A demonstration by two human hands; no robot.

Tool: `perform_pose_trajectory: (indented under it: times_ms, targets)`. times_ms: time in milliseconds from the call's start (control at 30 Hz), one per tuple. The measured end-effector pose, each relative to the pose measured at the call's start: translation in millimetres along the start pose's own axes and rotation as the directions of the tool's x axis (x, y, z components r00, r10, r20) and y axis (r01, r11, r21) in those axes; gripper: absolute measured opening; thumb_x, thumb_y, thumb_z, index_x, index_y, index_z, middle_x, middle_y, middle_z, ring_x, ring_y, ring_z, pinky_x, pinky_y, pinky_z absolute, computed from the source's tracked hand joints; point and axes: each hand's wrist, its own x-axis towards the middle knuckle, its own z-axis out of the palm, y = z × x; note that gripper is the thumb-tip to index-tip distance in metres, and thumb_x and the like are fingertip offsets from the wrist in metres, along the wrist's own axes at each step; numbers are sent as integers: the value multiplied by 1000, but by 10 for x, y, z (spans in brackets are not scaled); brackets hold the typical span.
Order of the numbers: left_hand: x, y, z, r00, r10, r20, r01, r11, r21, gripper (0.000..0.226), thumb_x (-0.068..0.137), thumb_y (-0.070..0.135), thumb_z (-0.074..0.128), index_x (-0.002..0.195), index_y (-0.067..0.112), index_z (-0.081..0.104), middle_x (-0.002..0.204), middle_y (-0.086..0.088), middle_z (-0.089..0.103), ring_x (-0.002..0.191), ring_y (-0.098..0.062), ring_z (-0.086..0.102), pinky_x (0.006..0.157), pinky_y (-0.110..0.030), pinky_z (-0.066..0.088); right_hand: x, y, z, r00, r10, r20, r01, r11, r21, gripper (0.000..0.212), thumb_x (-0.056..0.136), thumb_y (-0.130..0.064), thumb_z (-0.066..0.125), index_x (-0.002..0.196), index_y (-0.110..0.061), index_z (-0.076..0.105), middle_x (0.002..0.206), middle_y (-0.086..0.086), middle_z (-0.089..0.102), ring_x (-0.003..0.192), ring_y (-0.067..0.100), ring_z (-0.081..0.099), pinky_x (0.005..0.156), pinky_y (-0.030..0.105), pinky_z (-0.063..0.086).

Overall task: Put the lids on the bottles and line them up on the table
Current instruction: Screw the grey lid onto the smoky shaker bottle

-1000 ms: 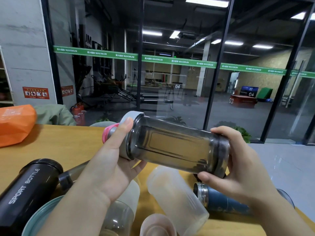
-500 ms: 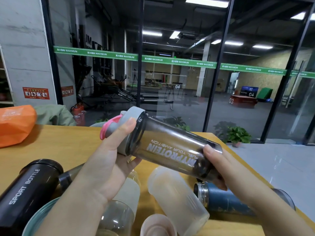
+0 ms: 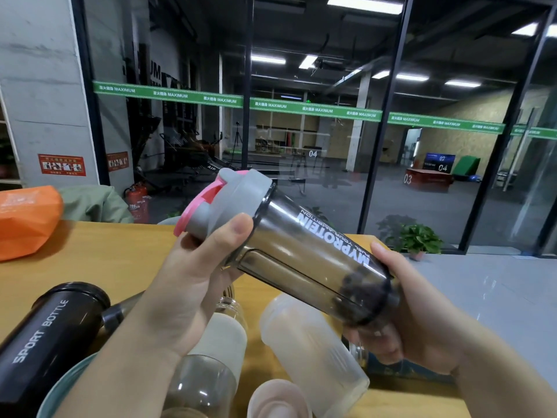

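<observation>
Above the wooden table (image 3: 99,260), the smoky shaker bottle (image 3: 304,257) has tipped steeper since a moment ago, left hand (image 3: 193,285) fingers clamped round its grey lid (image 3: 232,203), right hand (image 3: 413,312) fingers gripping its base, partly hidden behind it.

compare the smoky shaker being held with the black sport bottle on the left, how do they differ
The smoky shaker is see-through and reads MYPROTEIN; the black sport bottle is opaque and reads SPORT BOTTLE. The shaker has its grey and pink lid on; the sport bottle's mouth is open, without a lid. The shaker is held off the table by the left hand and right hand; the sport bottle lies untouched. Both are tilted.
</observation>
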Motion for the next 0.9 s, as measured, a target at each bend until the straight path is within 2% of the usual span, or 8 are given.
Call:
perform_pose_trajectory:
  times_ms: [167, 267, 333, 400, 533, 667, 800, 900]
  targets:
    - [9, -3, 28, 992, 4, -125, -3, 1000, 8, 89, 43, 48, 89, 121, 14, 63, 114, -15, 69, 101, -27, 65, 88, -44, 54, 95, 58, 99, 956, -210, -207, 193, 976, -100, 75, 67, -72, 45, 107, -10, 59, 68, 13, 64, 46, 20, 49, 45, 26, 40]
    - [29, -30, 73, 960, -73, -271, 47, 994, -100, 64, 51, 46, 84, 108, 20, 71, 111, -8, 72, 98, -23, 63, 93, -46, 50, 72, 77, 133, 796, -522, -306, 442, 847, -296, 64, 61, -67, 57, 105, -21, 52, 76, 5, 67, 55, 20, 60, 53, 32, 48]
    - [29, -27, 90, 927, -163, -336, 107, 978, -179, 42, 55, 42, 76, 93, 24, 74, 99, -3, 75, 96, -24, 64, 94, -45, 49, 31, 89, 136, 692, -668, -275, 522, 726, -448, 64, 57, -65, 60, 113, -37, 46, 93, -3, 68, 72, 14, 66, 61, 24, 52]
    - [6, -2, 114, 911, -228, -343, 162, 964, -211, 41, 59, 43, 74, 96, 26, 70, 98, -2, 75, 97, -26, 66, 92, -44, 49, -15, 105, 111, 636, -748, -191, 538, 607, -584, 80, 55, -74, 68, 124, -48, 36, 103, -14, 63, 88, 13, 66, 72, 27, 55]
    - [-6, 4, 105, 909, -264, -324, 202, 956, -212, 33, 66, 43, 72, 95, 28, 68, 101, -3, 75, 93, -24, 68, 84, -42, 52, -63, 112, 63, 585, -801, -125, 481, 467, -742, 79, 53, -87, 56, 121, -59, 30, 105, -21, 59, 84, 17, 64, 71, 38, 56]
    - [-1, 10, 114, 904, -280, -322, 224, 954, -200, 58, 60, 42, 73, 115, 28, 64, 108, -2, 73, 89, -24, 67, 78, -40, 52, -64, 116, 13, 528, -845, -90, 434, 359, -827, 66, 54, -90, 50, 110, -63, 27, 90, -7, 62, 68, 23, 63, 59, 48, 54]
    - [-11, 26, 126, 922, -253, -292, 201, 960, -197, 56, 59, 40, 73, 113, 32, 61, 112, -2, 72, 89, -25, 67, 77, -39, 53, -74, 115, -3, 507, -858, -80, 424, 329, -844, 61, 57, -89, 49, 107, -62, 26, 77, 7, 61, 59, 26, 60, 49, 42, 49]
    - [-19, 21, 130, 939, -234, -252, 191, 964, -183, 55, 60, 38, 72, 112, 25, 67, 109, -4, 73, 93, -24, 67, 78, -39, 52, -100, 102, 16, 519, -850, -93, 432, 355, -829, 57, 58, -90, 47, 102, -58, 29, 79, 4, 59, 64, 23, 58, 54, 40, 48]
